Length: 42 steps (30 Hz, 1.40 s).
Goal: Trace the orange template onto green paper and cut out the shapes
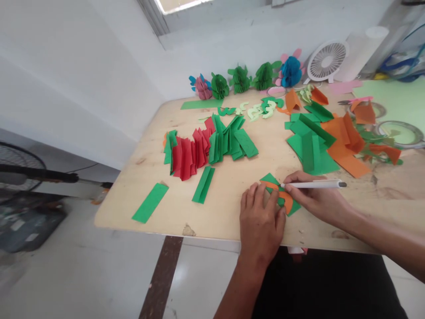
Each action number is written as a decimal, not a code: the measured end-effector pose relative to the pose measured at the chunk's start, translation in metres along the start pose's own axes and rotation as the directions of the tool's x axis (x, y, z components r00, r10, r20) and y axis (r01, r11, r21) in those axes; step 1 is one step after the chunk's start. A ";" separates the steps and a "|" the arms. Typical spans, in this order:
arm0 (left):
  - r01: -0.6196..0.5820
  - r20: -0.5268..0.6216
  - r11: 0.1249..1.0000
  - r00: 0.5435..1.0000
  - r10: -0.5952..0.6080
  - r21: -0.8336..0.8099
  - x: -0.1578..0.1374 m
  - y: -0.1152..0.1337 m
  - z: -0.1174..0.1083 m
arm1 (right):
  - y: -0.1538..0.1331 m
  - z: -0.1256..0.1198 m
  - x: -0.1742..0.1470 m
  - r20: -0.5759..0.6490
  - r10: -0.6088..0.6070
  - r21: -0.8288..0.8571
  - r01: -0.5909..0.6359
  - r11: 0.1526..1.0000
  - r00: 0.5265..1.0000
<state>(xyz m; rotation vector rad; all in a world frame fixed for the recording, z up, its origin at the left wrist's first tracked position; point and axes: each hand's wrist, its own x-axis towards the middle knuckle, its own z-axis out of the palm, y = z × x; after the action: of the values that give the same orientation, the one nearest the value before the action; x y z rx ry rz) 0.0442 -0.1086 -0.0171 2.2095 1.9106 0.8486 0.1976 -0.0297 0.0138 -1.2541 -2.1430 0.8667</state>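
On the table [221, 217], left hand [260, 221] presses down, fingers slightly spread. If that pressure eases, the green paper [270, 178] could slip under the orange cutout [288, 201], near the front edge, and any line goes skew. Right hand [312, 196] pinches a white pen [315, 184], tip at the cutout; pushing too hard might shift it.

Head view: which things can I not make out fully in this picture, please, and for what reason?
All in the head view:
- Orange curved paper piece: partly covered by the left hand.
- Flat green paper piece beneath it: partly hidden by the orange one and the left hand.
- Slim white pen: its tip is too small to show any mark.
- Large light-green sheet: cut off by the right edge.
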 end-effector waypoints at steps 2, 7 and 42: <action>-0.004 -0.002 1.000 1.000 0.004 0.003 0.000 0.000 0.000 | 0.001 0.000 -0.001 0.001 0.007 0.002 -0.007 1.000 1.000; -0.006 -0.002 1.000 1.000 0.006 0.005 0.000 0.000 0.000 | 0.004 0.001 -0.002 0.009 0.003 0.005 -0.003 1.000 1.000; 0.000 0.007 1.000 1.000 0.000 -0.002 0.000 0.001 -0.001 | 0.009 0.003 -0.006 0.048 0.039 0.074 -0.042 0.996 0.998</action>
<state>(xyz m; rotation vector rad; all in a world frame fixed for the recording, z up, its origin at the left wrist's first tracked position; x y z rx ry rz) 0.0445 -0.1087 -0.0162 2.2087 1.9057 0.8405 0.2036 -0.0322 0.0045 -1.2550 -2.1073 0.9936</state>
